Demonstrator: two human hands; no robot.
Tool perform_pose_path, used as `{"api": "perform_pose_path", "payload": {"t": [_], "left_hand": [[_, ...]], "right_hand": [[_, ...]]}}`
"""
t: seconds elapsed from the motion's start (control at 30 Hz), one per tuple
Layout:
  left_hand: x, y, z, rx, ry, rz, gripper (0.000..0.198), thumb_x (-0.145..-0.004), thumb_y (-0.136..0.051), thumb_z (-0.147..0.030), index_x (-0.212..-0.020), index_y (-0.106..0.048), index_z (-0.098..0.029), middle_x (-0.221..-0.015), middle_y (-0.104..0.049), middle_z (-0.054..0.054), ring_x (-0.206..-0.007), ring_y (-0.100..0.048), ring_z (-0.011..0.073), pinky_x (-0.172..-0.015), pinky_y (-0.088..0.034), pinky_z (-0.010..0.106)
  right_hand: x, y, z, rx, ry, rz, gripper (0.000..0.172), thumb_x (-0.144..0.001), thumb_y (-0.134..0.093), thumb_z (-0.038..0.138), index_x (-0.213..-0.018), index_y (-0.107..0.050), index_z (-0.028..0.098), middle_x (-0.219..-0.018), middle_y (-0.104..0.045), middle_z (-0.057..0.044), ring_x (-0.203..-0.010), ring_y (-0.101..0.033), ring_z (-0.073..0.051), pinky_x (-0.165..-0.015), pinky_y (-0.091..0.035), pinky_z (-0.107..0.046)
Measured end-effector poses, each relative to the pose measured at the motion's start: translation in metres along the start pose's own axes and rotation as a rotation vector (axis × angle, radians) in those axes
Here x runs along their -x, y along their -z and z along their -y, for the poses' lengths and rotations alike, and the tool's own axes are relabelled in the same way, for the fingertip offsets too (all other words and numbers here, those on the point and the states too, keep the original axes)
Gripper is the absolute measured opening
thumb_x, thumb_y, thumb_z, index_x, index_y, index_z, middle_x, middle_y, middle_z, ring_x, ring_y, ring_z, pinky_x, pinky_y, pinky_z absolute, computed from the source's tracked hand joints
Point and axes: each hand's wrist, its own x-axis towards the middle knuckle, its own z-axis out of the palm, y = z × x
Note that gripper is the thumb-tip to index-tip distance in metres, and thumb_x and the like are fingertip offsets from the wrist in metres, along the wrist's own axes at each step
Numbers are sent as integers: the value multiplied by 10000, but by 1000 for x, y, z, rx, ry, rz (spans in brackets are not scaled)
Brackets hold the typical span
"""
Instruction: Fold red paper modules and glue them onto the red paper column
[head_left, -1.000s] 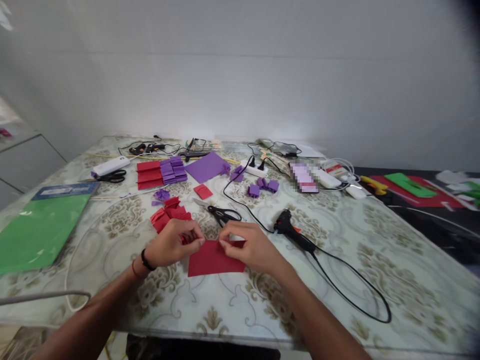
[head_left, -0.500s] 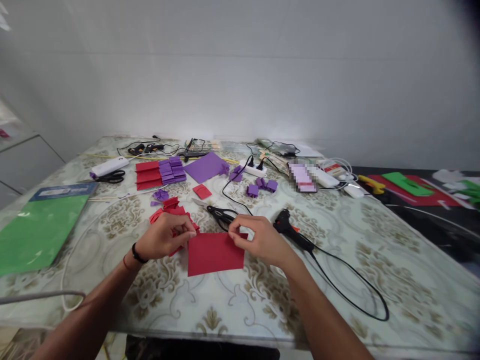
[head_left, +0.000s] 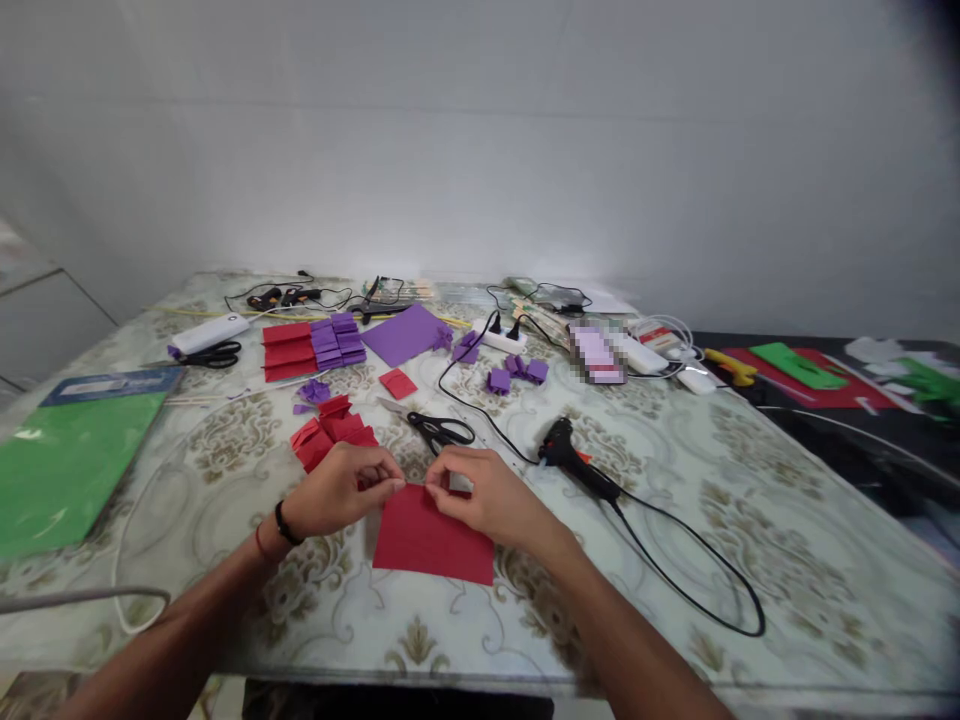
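Note:
A flat red paper sheet (head_left: 435, 540) lies low over the patterned tabletop, its far edge pinched by both hands. My left hand (head_left: 346, 488) is closed on the upper left corner, thumb against fingers. Close beside it, my right hand (head_left: 480, 492) grips the same edge further right, covering part of the sheet. Just behind the left hand is a heap of folded red paper pieces (head_left: 330, 430). Black-handled scissors (head_left: 435, 430) rest beyond the fingers, blades pointing left. To the right lies a black hot glue gun (head_left: 577, 462) with its cord looping toward me.
Purple folded pieces (head_left: 517, 374), a small red square (head_left: 397, 383) and a purple sheet (head_left: 405, 333) lie farther back. A white power strip (head_left: 501, 336) with plugs and a phone (head_left: 597, 353) stand behind. Green sheets in plastic (head_left: 82, 460) are at left, another pair of scissors (head_left: 214, 355) beyond.
My hands have come closer together, the right one moving left along the sheet's edge. The red sheet has turned slightly and come a little nearer to me.

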Motion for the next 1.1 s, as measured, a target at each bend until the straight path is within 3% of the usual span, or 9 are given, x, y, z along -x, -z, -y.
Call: {"api": "perform_pose_path", "payload": {"t": [0.17, 0.33, 0.43, 0.53, 0.63, 0.8, 0.93, 1.1], "left_hand": [[1, 21, -5, 2, -32, -41, 176, -970, -651, -255, -855, -730, -146, -681, -705, 17, -572, -596, 106, -549, -457, 185], [4, 47, -3, 27, -59, -168, 184, -976, -680, -246, -824, -720, -148, -656, -681, 4, -539, -583, 100, -528, -457, 189], [4, 44, -2, 41, -57, -186, 183, -978, -670, -248, -832, -715, -147, -661, -681, 6, -541, -576, 101, -521, -452, 189], [2, 31, -3, 28, -60, -157, 188, -968, -667, -243, -814, -715, -146, -662, -683, 11, -565, -585, 106, -540, -459, 189], [1, 17, -4, 15, -55, -111, 168, -950, -679, -242, -824, -725, -142, -666, -692, 17, -568, -593, 109, -548, -465, 191], [1, 4, -3, 10, -34, -100, 179, -967, -653, -255, -854, -729, -138, -687, -715, 35, -572, -598, 114, -557, -465, 199], [0, 4, -4, 33, -23, -80, 137, -939, -670, -225, -837, -719, -147, -699, -722, 30, -584, -618, 111, -563, -477, 188], [0, 13, -4, 97, -16, -29, 126, -886, -706, -192, -768, -670, -163, -628, -713, 12, -523, -637, 112, -521, -484, 184]], "right_hand": [[-1, 12, -1, -36, -16, -6, 129, -831, -665, 82, -778, -675, 200, -795, -697, 5, -735, -638, -149, -724, -479, -250], [7, 52, -11, -34, -63, -69, 98, -878, -638, 176, -793, -678, 203, -769, -704, -2, -725, -638, -165, -719, -489, -267], [11, 67, -17, 0, -104, -200, 114, -895, -643, 230, -789, -675, 204, -770, -708, -10, -734, -643, -176, -738, -498, -284], [9, 61, -14, 7, -83, -303, 116, -933, -650, 280, -863, -699, 201, -847, -739, -38, -808, -681, -197, -791, -518, -303], [5, 44, -5, -18, -16, -172, 78, -916, -692, 263, -933, -737, 202, -932, -769, -57, -863, -708, -204, -830, -536, -306], [3, 23, 1, -35, -71, -23, 91, -920, -689, 214, -854, -751, 206, -828, -751, -38, -752, -679, -174, -686, -517, -253], [4, 23, -3, -27, -49, 12, 117, -907, -680, 177, -809, -737, 203, -797, -733, -29, -728, -659, -163, -674, -500, -245], [5, 40, -4, -19, -44, 27, 141, -903, -678, 201, -771, -726, 196, -759, -724, -25, -691, -641, -158, -662, -492, -249]]}}
